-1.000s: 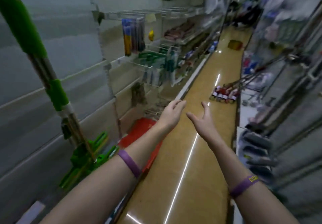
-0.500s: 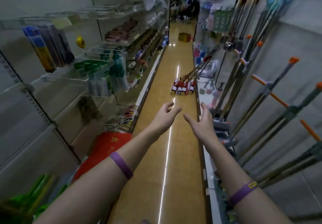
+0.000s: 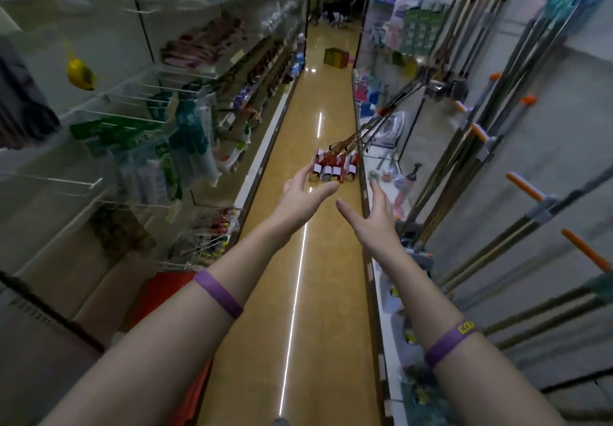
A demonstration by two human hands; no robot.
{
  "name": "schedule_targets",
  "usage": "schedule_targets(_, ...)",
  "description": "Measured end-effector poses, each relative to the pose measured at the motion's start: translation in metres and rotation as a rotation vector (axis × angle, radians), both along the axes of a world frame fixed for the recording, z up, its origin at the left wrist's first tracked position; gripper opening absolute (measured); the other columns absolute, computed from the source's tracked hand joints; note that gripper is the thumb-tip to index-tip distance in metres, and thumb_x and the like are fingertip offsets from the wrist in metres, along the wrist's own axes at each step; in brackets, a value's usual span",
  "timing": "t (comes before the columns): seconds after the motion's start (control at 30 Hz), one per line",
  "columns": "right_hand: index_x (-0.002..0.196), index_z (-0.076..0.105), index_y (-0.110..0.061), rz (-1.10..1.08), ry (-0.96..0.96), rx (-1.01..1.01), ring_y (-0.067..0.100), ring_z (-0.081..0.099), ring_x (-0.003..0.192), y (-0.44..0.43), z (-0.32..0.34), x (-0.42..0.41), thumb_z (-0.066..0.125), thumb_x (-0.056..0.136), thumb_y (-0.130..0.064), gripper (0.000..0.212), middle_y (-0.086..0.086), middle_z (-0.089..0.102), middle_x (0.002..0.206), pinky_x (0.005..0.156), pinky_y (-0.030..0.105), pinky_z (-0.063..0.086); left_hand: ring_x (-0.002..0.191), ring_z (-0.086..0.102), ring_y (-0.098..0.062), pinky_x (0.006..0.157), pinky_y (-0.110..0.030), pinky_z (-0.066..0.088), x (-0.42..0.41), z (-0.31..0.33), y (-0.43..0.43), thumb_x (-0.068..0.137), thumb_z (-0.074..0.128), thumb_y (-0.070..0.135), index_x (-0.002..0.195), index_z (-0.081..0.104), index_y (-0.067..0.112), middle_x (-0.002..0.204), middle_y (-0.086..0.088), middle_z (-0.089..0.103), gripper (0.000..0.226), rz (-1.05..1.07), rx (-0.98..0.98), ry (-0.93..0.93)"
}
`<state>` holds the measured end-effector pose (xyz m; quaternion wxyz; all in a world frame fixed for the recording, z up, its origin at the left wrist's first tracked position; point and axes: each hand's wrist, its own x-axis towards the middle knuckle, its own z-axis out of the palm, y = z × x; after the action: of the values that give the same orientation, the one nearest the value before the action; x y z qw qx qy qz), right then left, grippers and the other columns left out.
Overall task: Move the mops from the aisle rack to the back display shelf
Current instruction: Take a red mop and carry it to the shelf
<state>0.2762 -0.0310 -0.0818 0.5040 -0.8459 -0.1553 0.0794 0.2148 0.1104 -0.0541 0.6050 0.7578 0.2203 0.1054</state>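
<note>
The mops (image 3: 335, 165) I'm after lean in a bunch down the aisle, their red-and-white heads resting on the tan floor (image 3: 298, 293) and their thin handles slanting up to the right-hand rack (image 3: 441, 85). They are well ahead of me, so I judge this as the approach, before any grasp. My left hand (image 3: 306, 193) and right hand (image 3: 373, 223) are both stretched forward, empty, fingers spread and loose, palms turned toward each other, touching nothing. Next I'd need to close the gap, then gather the handles low enough that the heads lift off together. How many mops are in the bunch I can't count; the handles blur into one another. What holds their tops is unclear. The back display shelf I can't pick out from here.
</note>
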Motion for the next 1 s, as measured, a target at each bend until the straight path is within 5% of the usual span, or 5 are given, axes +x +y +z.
schedule_targets(0.5,0.158,0.010,-0.033,0.037,0.071,0.121,0.022,0.007,0.153,0.119,-0.022,0.191,0.058,0.090,-0.060,0.088,-0.001,0.011,0.166,0.123,0.051,0.016,0.142,0.029,-0.024,0.108,-0.045,0.033,0.194,-0.030,0.113,0.084,0.060,0.060,0.151,0.029,0.034,0.160,-0.002,0.023,0.079,0.038,-0.081,0.036)
schedule_targets(0.73,0.158,0.010,-0.034,0.035,0.081,0.162,0.024,0.009,0.153,0.167,-0.034,0.345,0.057,0.089,-0.063,0.088,-0.002,0.010,0.167,0.123,0.053,0.018,0.144,0.026,-0.021,0.099,-0.037,0.032,0.344,-0.032,0.150,0.088,0.060,0.053,0.152,0.028,0.033,0.161,0.000,0.020,0.074,0.038,-0.026,-0.002)
schedule_targets(1.0,0.159,0.012,-0.027,0.040,0.091,0.182,0.022,0.011,0.153,0.217,-0.027,0.507,0.056,0.091,-0.060,0.087,-0.002,0.012,0.167,0.123,0.050,0.018,0.145,0.025,-0.020,0.105,-0.040,0.032,0.499,-0.020,0.196,0.089,0.057,0.056,0.152,0.026,0.035,0.162,0.001,0.017,0.073,0.056,-0.010,0.048)
